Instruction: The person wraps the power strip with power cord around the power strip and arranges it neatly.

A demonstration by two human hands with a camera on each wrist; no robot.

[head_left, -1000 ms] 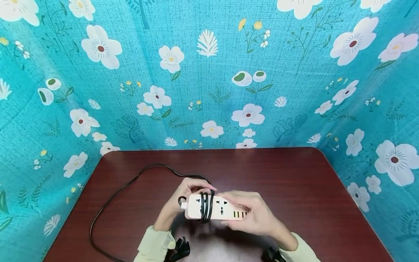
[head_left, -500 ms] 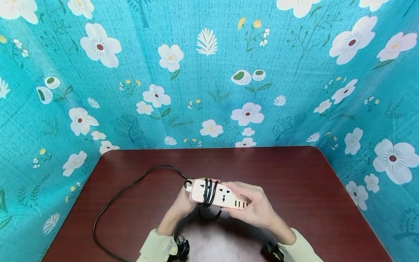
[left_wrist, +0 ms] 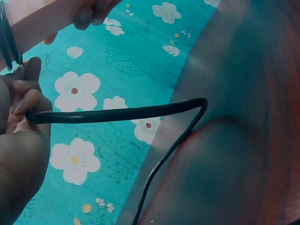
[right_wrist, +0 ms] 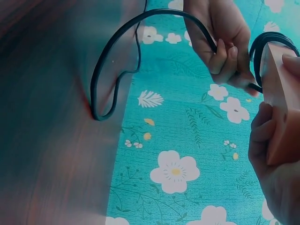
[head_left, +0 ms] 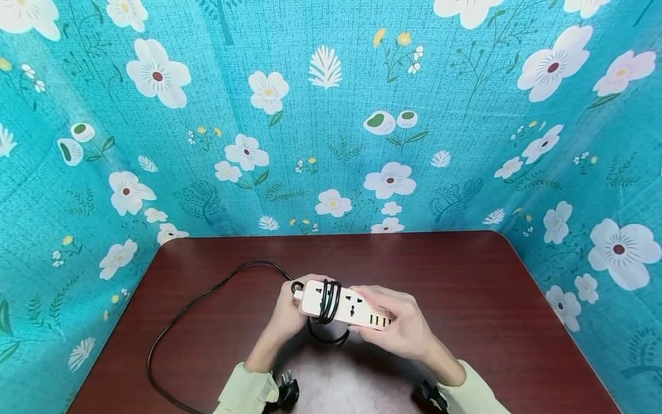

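Hands, power strip between them

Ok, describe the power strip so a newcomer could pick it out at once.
Start at the dark red table. Above it, the right hand grips one end of the power strip, while the left hand holds black cord beside it. Unlike that cord, the strip is a straight, pale bar with sockets.

Even light brightens the floral cloth in my head view, where pale glare whitens the near worktop and a dark shadow falls beneath my right grip; both wrist views run dimmer, the worktop blurred and softly streaked.
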